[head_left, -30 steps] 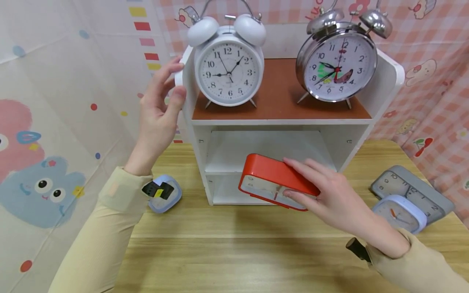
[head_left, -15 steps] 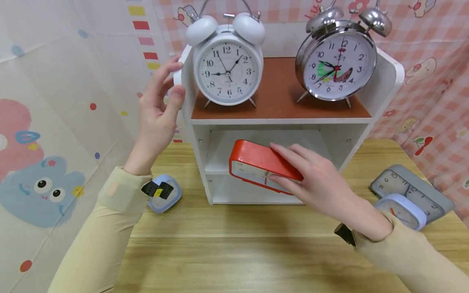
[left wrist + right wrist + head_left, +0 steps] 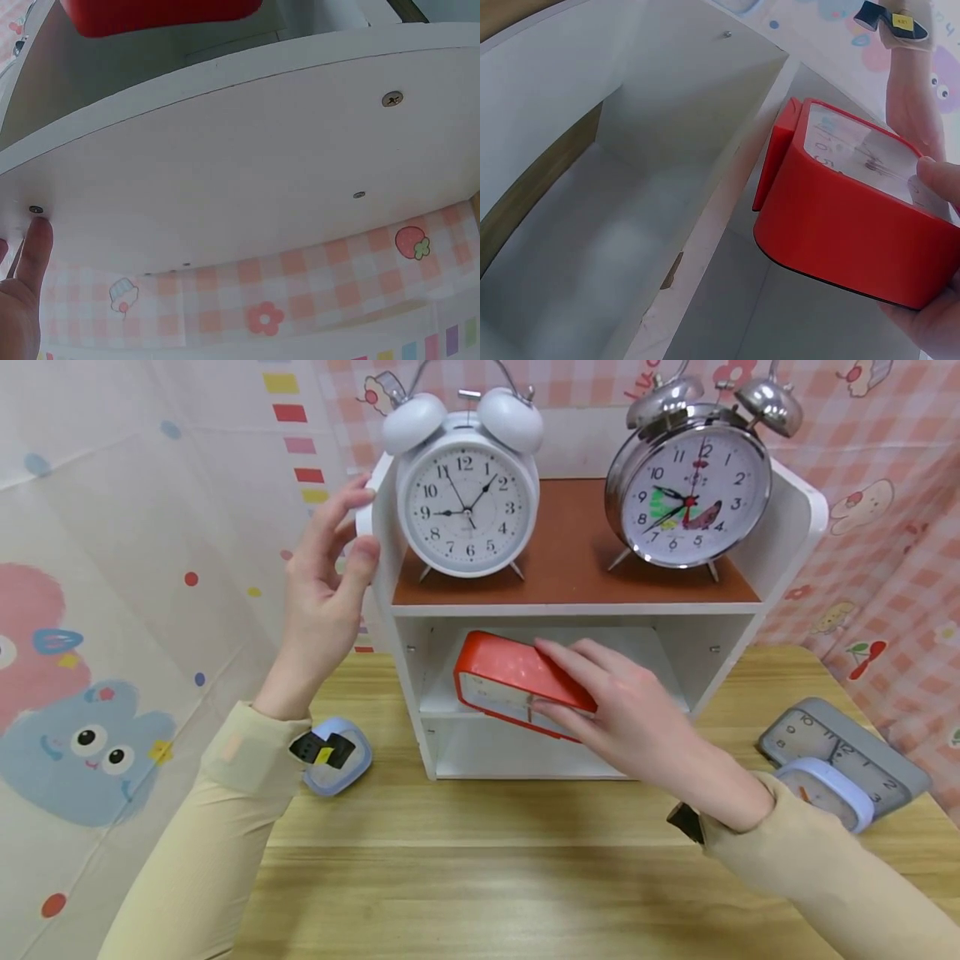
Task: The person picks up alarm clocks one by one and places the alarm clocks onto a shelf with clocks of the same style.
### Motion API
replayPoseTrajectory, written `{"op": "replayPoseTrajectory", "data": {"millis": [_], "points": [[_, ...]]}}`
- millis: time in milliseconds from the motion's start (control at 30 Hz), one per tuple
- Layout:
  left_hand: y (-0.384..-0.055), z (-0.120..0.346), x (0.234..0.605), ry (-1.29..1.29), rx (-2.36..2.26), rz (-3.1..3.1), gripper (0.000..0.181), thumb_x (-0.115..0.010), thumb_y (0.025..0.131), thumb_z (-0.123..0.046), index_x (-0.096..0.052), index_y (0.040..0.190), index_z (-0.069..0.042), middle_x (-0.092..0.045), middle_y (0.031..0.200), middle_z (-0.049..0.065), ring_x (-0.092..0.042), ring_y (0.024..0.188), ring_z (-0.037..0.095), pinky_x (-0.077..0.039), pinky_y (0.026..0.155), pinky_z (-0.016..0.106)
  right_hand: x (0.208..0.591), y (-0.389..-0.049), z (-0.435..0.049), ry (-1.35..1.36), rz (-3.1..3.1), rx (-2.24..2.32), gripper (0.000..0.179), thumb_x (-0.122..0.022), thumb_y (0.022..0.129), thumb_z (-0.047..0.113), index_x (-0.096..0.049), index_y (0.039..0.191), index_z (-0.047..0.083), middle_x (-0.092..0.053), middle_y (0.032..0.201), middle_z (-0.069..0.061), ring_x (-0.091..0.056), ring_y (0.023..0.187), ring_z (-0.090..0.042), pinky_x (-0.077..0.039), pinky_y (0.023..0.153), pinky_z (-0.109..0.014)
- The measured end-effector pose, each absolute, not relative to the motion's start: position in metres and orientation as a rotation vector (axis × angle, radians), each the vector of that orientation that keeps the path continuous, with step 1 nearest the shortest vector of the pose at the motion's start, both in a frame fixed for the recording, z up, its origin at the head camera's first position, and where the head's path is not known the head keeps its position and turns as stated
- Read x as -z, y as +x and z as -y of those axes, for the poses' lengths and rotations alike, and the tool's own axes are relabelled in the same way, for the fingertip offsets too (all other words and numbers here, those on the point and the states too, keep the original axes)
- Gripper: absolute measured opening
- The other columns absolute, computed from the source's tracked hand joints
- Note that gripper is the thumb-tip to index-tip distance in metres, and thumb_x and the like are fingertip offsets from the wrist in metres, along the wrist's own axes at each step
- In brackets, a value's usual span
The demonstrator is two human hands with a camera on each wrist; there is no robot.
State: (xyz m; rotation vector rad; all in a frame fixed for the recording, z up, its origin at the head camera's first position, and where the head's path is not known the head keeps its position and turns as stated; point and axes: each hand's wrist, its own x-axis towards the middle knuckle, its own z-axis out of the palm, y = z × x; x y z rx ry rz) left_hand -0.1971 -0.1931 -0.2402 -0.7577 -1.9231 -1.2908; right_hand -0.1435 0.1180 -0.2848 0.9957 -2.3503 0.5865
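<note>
My right hand (image 3: 637,718) grips a red rectangular clock (image 3: 510,664) by one end, thumb (image 3: 939,178) over the face and fingers on the opposite side. The clock is tilted, face forward and down, in front of the middle compartment of a small white shelf (image 3: 577,609). Beside the shelf's left panel (image 3: 225,161), my left hand (image 3: 322,589) touches the outer side with its fingertips, fingers spread and slightly bent. A white twin-bell alarm clock (image 3: 468,510) stands upright on the shelf's brown top, close to that hand.
A chrome twin-bell clock (image 3: 688,497) stands at the top right. On the wooden table (image 3: 465,877), a small blue clock (image 3: 341,772) lies left of the shelf. To the right, another blue clock (image 3: 836,793) overlaps a grey clock (image 3: 892,785).
My right hand has carried the red clock left and upward, from before the lower compartment to the opening of the middle one. The left hand has stayed at the side panel.
</note>
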Motion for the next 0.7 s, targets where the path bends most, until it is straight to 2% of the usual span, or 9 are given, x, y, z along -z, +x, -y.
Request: {"op": "replayPoseTrajectory", "data": {"millis": [267, 700], "points": [[-0.196, 0.193, 0.240, -0.745, 1.277, 1.934, 0.040, -0.053, 0.109, -0.016, -0.050, 0.147, -0.001, -0.047, 0.166, 0.007, -0.056, 0.143, 0.025, -0.057, 0.107, 0.021, 0.284, -0.148, -0.110, 0.985, 2.381, -0.574, 0.062, -0.086, 0.088, 0.027, -0.064, 0.142, 0.006, -0.072, 0.112, -0.012, -0.067, 0.094, -0.025, -0.059, 0.076, -0.039], [-0.196, 0.193, 0.239, -0.735, 1.268, 1.945, 0.040, -0.053, 0.109, -0.012, -0.050, 0.148, -0.002, -0.047, 0.166, 0.007, -0.055, 0.144, 0.025, -0.057, 0.107, 0.021, 0.286, -0.151, -0.101, 0.995, 2.341, -0.553, 0.061, -0.086, 0.088, 0.028, -0.065, 0.141, 0.006, -0.071, 0.111, -0.012, -0.067, 0.094, -0.025, -0.060, 0.075, -0.040]]}}
